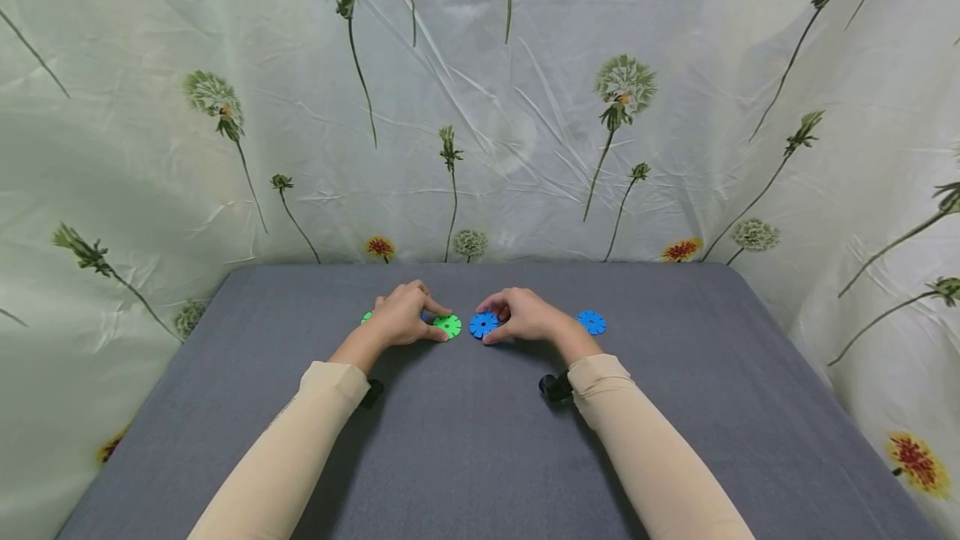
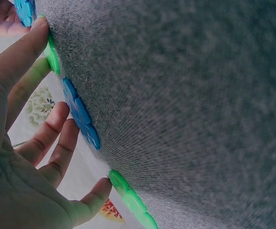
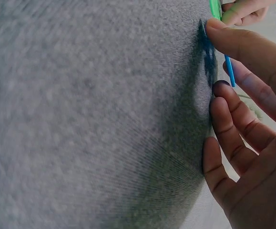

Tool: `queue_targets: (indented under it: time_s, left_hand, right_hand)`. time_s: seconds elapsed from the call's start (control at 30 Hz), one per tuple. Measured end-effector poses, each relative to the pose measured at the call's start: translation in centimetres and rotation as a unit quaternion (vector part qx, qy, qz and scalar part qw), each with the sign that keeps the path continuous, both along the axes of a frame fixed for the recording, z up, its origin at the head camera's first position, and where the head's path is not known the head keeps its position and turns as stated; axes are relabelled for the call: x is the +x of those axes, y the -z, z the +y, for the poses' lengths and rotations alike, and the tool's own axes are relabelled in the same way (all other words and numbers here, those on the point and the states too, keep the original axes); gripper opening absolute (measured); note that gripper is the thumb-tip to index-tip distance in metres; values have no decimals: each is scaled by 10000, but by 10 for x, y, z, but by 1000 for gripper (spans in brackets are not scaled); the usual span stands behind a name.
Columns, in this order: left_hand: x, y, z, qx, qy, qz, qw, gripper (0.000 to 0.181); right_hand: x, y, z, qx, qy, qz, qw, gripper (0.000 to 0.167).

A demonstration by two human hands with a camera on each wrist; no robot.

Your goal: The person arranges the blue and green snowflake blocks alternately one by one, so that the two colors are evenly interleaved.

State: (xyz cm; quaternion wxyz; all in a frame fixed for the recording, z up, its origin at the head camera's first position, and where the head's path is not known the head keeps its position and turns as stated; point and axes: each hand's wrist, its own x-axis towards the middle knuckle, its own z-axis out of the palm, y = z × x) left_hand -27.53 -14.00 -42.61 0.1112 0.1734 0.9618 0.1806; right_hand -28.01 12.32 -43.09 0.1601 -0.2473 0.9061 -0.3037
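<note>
In the head view my left hand [image 1: 401, 315] pinches a green notched disc [image 1: 448, 326] between thumb and index finger. The left wrist view shows that green disc [image 2: 53, 57] at the thumb, with a blue disc [image 2: 80, 114] by the middle fingertips and another green disc [image 2: 133, 200] at the little finger. Just right of the pinched green disc, my right hand [image 1: 528, 317] grips a blue disc [image 1: 483, 324] by its edges. From the right wrist, its blue edge [image 3: 230, 71] stands off the cloth; whether the darker blue patch beside it is a second disc, I cannot tell.
Another blue disc [image 1: 592, 322] lies to the right of my right hand. All of this is near the back edge of a grey cloth-covered table [image 1: 465, 440]. Behind it hangs a pale curtain [image 1: 525, 107] printed with flowers.
</note>
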Motion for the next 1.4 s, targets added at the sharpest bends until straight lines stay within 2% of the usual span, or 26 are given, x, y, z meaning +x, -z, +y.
queue_targets:
  time_s: [0.4, 0.9, 1.4]
  left_hand:
    - [-1, 1, 1, -58, -22, -18, 10000, 44]
    - [0, 0, 2, -145, -4, -5, 9999, 44]
    - [-1, 0, 2, -200, 33, -21, 9998, 45]
  right_hand:
    - [0, 1, -4, 159, 91, 1, 9998, 48]
    - [-2, 8, -4, 111, 169, -103, 9997, 48]
    - [-1, 6, -4, 39, 136, -153, 9998, 49]
